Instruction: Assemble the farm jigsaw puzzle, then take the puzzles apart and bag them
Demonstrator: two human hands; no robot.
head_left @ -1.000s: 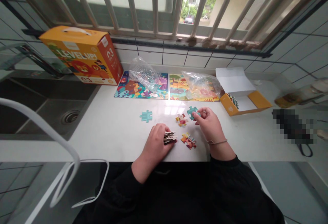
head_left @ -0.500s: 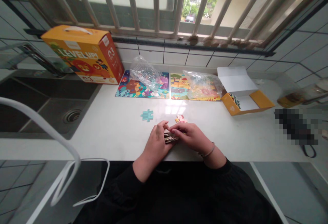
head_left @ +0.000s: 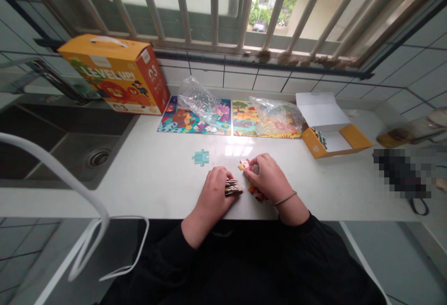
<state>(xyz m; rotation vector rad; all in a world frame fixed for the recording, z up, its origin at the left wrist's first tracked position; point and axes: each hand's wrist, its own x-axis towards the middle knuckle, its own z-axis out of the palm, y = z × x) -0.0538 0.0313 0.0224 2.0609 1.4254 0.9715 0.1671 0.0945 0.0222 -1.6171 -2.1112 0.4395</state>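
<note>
My left hand (head_left: 214, 189) is closed around a stack of jigsaw puzzle pieces (head_left: 233, 187), whose pale cut edges face right. To its right, my right hand (head_left: 270, 177) pinches a puzzle piece at the pink-and-yellow pieces (head_left: 245, 164) on the counter; the fingers partly cover it. Beneath my right palm lie more orange-and-red puzzle pieces (head_left: 257, 193), partly hidden. A single light-teal puzzle piece (head_left: 200, 157) rests flat on the counter, beyond and left of my left hand.
Two picture boards (head_left: 195, 127) (head_left: 240, 130) with crumpled clear plastic bags (head_left: 197, 98) lie along the back. An orange box (head_left: 111, 77) stands by the sink (head_left: 70, 174). An open yellow box (head_left: 323, 149) is at right. A white cable (head_left: 63, 165) loops at left.
My right hand has moved right, away from the stack, to the pink-and-yellow pieces. Orange-and-red pieces now show beneath it. My left hand still holds the stack in nearly the same place.
</note>
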